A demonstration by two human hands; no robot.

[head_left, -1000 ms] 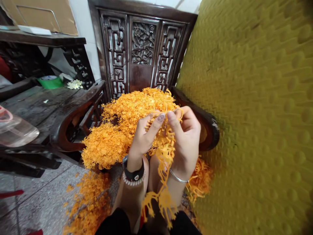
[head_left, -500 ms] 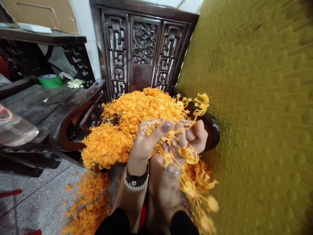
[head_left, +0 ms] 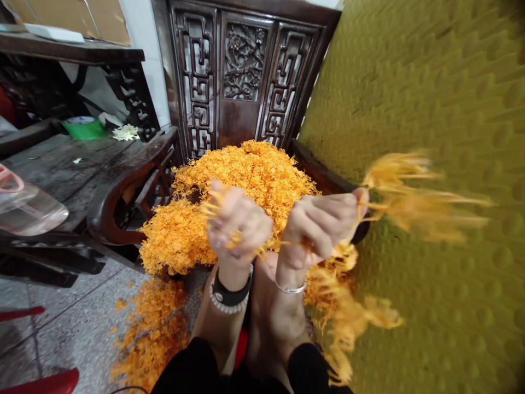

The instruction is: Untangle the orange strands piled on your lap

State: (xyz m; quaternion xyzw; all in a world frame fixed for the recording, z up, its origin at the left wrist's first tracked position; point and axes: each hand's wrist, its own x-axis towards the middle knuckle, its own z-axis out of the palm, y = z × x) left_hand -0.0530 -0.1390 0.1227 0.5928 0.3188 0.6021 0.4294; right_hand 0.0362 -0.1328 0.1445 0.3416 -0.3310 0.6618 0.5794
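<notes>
Both hands are raised in front of a big heap of orange plastic sprigs piled on a dark carved wooden chair. My left hand, with a black watch and a bead bracelet on the wrist, is curled shut on a few orange sprigs. My right hand, with a thin bangle, is fisted on a bunch of orange sprigs that sticks out to the right, blurred by motion. More orange strands hang below my right wrist.
A mustard-yellow bumpy cushion fills the right side. Loose orange bits lie on the speckled floor. At left stands a dark wooden table with a green tape roll, white bits and a clear plastic container.
My hands have drawn apart and the right fist has swung the orange bunch out to the right, where it now blurs. The left hand has closed into a fist.
</notes>
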